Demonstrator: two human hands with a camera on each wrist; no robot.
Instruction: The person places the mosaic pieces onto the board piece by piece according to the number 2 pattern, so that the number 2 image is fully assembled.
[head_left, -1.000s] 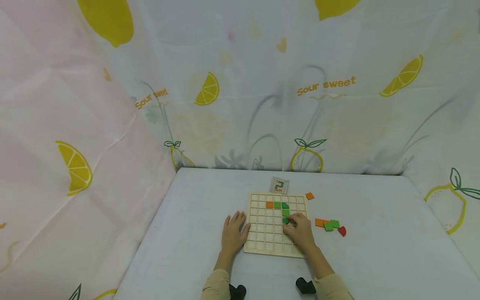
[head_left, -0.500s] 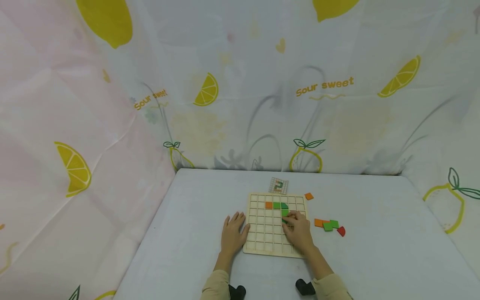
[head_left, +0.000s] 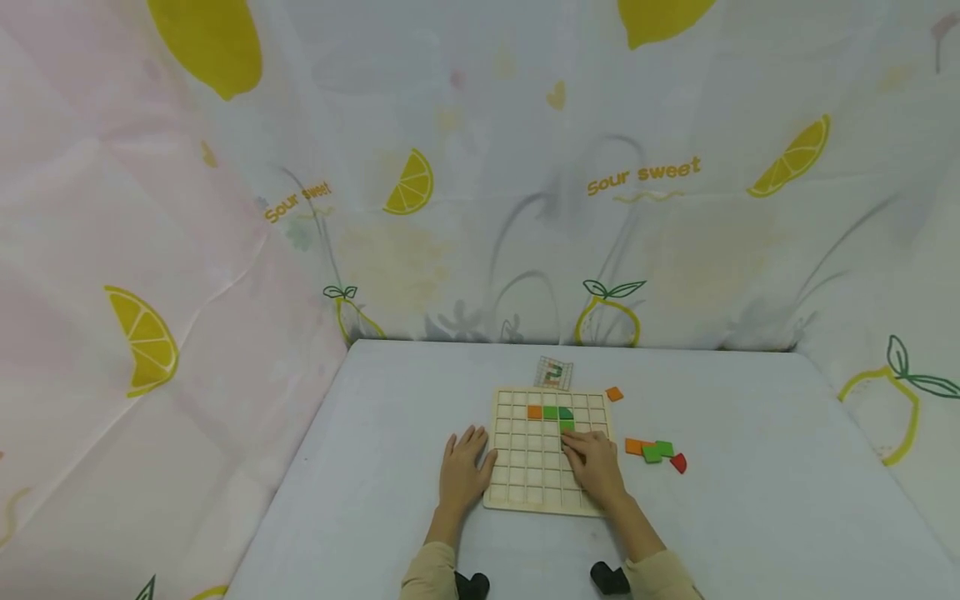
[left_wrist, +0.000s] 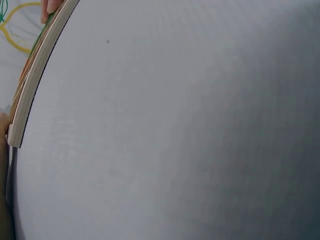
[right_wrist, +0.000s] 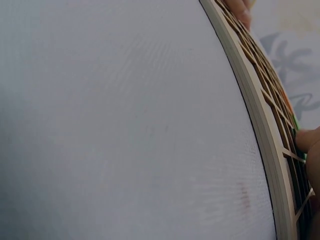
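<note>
A wooden grid board lies on the white table. In its upper part sit an orange square tile, a green square tile and a dark green rounded tile, with another green square tile below the rounded one. My right hand bends over the board, thumb and fingertips together just under that column, pinching a dark green tile that they now hide. Flat beside the board's left edge rests my left hand, fingers spread and thumb at the rim.
Right of the board lie orange tiles, green tiles and a red quarter-round tile. A lone orange tile is near the upper right corner. Behind the board sits a small pattern card. Dark heart-shaped objects appear near both sleeves.
The right fingertips have closed in over the dark green tile below the column, covering it from view. The left hand stays at the board's edge. The head view has shifted slightly.
</note>
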